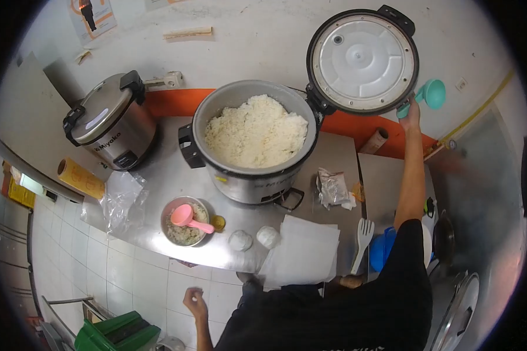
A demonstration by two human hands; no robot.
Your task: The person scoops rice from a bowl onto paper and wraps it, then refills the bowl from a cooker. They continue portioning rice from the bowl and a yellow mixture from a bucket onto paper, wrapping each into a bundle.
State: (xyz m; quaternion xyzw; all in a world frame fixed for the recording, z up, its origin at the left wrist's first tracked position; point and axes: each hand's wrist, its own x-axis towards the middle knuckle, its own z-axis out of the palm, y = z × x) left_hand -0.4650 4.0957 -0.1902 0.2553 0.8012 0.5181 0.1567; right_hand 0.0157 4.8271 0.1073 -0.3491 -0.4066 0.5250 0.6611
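My right hand (411,114) is closed around the handle of a teal scoop (435,93), right at the lower rim of the raised lid (363,61). That lid belongs to a large rice cooker (255,181) filled with white cooked rice (255,131). Low on the left, in front of the counter, my left hand (196,301) hangs with loosely curled fingers and nothing visible in it. Nearest to it on the counter is a metal bowl (165,231) of seasoned-looking rice, with a pink scoop (188,217) lying in it. Two white wrapped balls (240,240) sit beside a stack of white paper sheets (307,248).
A second rice cooker (111,123), closed, stands at the left beside a yellow roll (81,178) and clear plastic (123,199). A foil packet (334,187), a white fork-shaped server (363,243) and a blue container (382,248) are on the right. A green bin (117,333) stands on the floor.
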